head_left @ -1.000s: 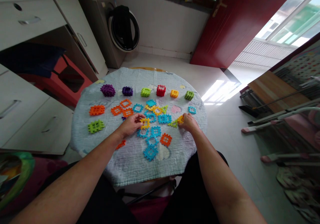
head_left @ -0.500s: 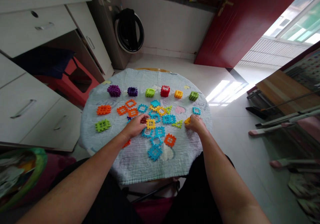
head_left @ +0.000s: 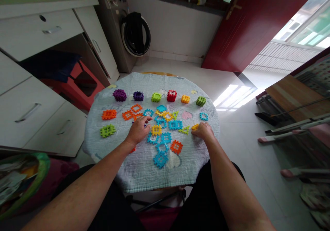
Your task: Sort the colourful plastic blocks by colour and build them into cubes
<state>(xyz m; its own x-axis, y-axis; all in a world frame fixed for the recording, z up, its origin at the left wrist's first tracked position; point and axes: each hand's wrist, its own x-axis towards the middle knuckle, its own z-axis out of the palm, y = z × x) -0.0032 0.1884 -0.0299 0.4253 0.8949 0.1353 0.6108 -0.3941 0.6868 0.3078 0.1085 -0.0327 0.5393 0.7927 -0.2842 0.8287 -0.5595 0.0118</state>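
Note:
A round table under a pale blue quilted cloth (head_left: 144, 169) carries many flat plastic waffle tiles in blue, orange, yellow and green. My left hand (head_left: 138, 130) lies palm down over a small tile at the middle, fingers curled, just left of a yellow square tile (head_left: 156, 129). My right hand (head_left: 203, 132) is closed on a yellow-orange tile (head_left: 195, 126) at the right, next to a green triangle tile (head_left: 184, 130). Along the far side stands a row of built cubes: two purple (head_left: 119, 94), green (head_left: 156, 97), red (head_left: 171, 95), orange (head_left: 185, 99), green (head_left: 200, 101).
White drawers and a cupboard (head_left: 38, 97) stand at the left with a red stool (head_left: 77, 83) beneath. A washing machine (head_left: 129, 32) sits behind the table beside a red door (head_left: 247, 21). A low wooden bench (head_left: 291, 93) and metal frames lie at the right.
My left hand has let go of the yellow square tile and slid left and farther out. My right hand with its yellow tile has stayed at the right. The view has shifted slightly.

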